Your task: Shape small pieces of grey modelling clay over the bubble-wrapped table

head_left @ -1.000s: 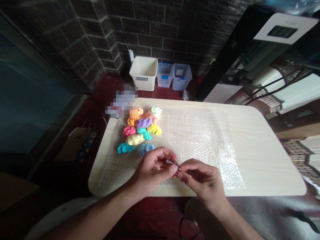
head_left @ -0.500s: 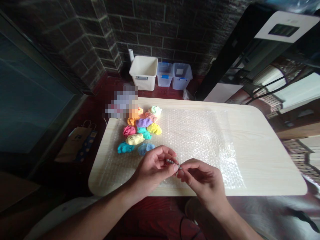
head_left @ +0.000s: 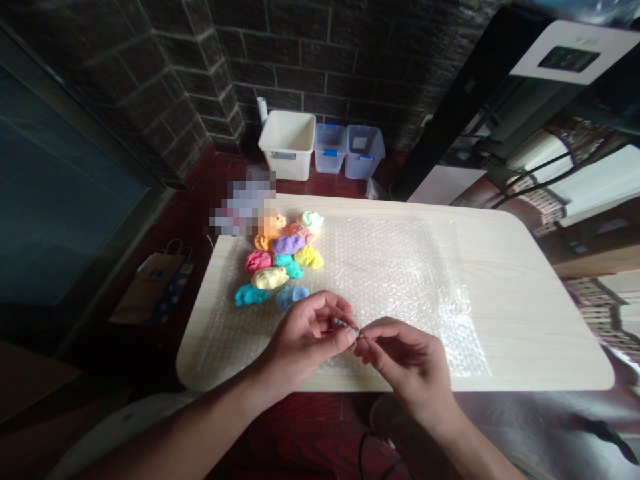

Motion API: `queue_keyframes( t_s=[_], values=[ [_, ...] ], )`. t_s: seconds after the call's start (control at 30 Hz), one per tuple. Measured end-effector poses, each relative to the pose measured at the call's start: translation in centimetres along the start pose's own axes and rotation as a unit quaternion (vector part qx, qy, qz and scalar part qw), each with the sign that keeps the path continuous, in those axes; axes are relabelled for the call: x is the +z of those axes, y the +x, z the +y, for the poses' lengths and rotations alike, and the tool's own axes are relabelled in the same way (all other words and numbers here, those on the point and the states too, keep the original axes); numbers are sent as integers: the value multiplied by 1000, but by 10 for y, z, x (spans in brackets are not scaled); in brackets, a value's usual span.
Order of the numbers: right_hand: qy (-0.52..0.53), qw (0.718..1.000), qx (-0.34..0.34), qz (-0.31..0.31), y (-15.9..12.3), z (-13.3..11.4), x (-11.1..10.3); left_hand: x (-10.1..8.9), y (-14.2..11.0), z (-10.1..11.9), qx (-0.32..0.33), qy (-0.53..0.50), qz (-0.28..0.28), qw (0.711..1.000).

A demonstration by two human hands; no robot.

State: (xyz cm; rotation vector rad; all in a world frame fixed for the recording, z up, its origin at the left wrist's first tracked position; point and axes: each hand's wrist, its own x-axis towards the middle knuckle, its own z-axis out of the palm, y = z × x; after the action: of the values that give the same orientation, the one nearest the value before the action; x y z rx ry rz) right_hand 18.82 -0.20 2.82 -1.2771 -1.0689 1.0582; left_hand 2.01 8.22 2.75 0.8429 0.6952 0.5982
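Between my two hands is a small grey, bumpy strand (head_left: 340, 323), like a short row of beads; its exact kind is too small to make out. My left hand (head_left: 317, 330) pinches it between thumb and fingers. At the strand's right end, the fingertips of my right hand (head_left: 405, 353) are closed on it. Both hands are over the near part of a bubble wrap sheet (head_left: 390, 267). Just beyond my left hand lies a blue clay lump (head_left: 287, 298), partly hidden by it. Farther back are a teal lump (head_left: 251, 295), a pale yellow lump (head_left: 270, 278) and a purple lump (head_left: 287, 245).
Several more coloured lumps, such as a bright yellow one (head_left: 309, 257), sit on the wrap at the table's left. The pale wooden table (head_left: 530, 313) has rounded corners. Behind it stand a white bin (head_left: 287, 143) and two clear boxes (head_left: 364, 153). A paper bag (head_left: 150, 287) is on the floor.
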Motion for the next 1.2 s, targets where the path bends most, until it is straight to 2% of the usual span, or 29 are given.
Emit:
queue_keyframes(
  t_s=[0.33,0.6,0.8,1.0,1.2],
  values=[
    [-31,999,-19,-6,-3,5,-2,0,1,-1,-9,0,1,1000],
    [-3,1000,-10,-1,-4,6,-1,1,1,0,2,4,4,1000],
    [-60,997,-38,-5,-6,8,-4,1,2,0,1,12,4,1000],
    [-70,997,-38,-12,-7,10,-6,1,2,0,-6,9,-6,1000],
    [-20,1000,-19,-4,-6,9,-2,1,3,0,-5,26,-1,1000]
  ],
)
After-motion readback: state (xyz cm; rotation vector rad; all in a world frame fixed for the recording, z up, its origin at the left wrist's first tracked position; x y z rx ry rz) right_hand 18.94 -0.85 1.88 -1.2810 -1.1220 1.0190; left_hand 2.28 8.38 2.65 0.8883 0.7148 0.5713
